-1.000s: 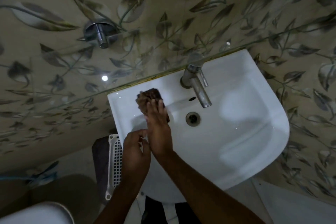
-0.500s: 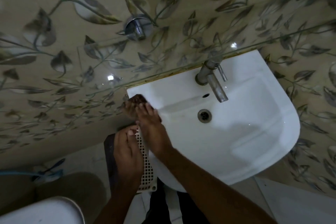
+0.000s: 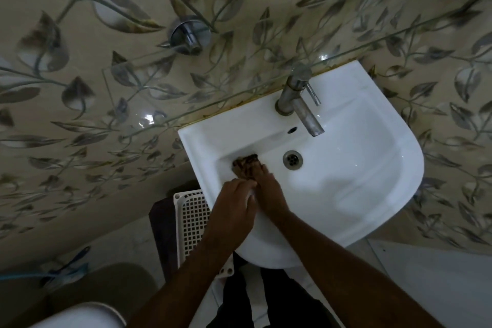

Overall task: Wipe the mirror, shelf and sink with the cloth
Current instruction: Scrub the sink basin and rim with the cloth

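Observation:
The white sink [image 3: 383, 168] hangs on the leaf-patterned wall. My right hand [image 3: 269, 189] presses a brown cloth [image 3: 246, 161] against the basin's left inner slope, just left of the drain [image 3: 292, 159]; my fingers hide most of the cloth. Beside my right wrist, my left hand [image 3: 234, 202] rests on the sink's front-left rim and holds nothing. A clear glass shelf [image 3: 239, 80] runs along the wall above the sink's back edge. The mirror is out of view.
A steel tap [image 3: 300, 104] juts over the basin at the back. A chrome shelf bracket [image 3: 189, 34] sticks out of the wall. A white lattice basket [image 3: 191, 221] stands under the sink's left side. A toilet [image 3: 80, 317] shows at the lower left.
My right hand has slid the cloth from the sink's left rim corner down into the basin toward the drain. My left hand has moved from beside the basket onto the rim.

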The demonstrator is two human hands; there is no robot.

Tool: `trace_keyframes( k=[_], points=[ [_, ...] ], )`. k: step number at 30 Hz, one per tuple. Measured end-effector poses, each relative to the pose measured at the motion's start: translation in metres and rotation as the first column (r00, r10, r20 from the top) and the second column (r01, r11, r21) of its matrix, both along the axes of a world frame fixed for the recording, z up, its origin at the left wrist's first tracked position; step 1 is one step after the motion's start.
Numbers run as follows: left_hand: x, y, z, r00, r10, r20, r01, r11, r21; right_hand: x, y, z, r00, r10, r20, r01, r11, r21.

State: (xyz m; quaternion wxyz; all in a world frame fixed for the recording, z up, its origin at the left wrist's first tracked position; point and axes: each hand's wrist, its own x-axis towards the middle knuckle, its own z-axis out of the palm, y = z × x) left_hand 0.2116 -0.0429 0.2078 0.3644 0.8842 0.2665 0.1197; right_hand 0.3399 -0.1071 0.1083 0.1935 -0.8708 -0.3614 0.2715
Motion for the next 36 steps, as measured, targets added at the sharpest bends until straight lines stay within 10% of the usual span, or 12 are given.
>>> trace_keyframes(
  k=[4,12,19,28,36],
  points=[
    [0.011,0.002,-0.009,0.995,-0.032,-0.091,0.032,0.999,-0.004,0.007,0.01,0.006,0.993,-0.118,0.005,0.118,0.993,-0.022],
    [0.006,0.011,-0.014,0.995,0.081,-0.049,-0.083,0.996,-0.035,-0.028,-0.012,0.022,0.982,0.176,-0.064,-0.16,0.967,0.2],
    [0.008,0.01,-0.017,0.997,0.047,-0.062,-0.048,0.999,-0.006,0.062,-0.02,-0.02,0.99,0.005,0.14,0.022,0.98,-0.195],
    [0.025,0.009,-0.024,0.998,0.011,-0.07,-0.012,1.0,-0.013,-0.024,-0.052,0.037,0.93,0.303,-0.206,-0.26,0.942,0.212],
    [0.035,-0.003,-0.024,0.998,-0.04,-0.043,0.039,0.999,-0.024,0.086,-0.096,0.002,0.96,0.279,-0.026,-0.267,0.886,-0.38]
  ],
)
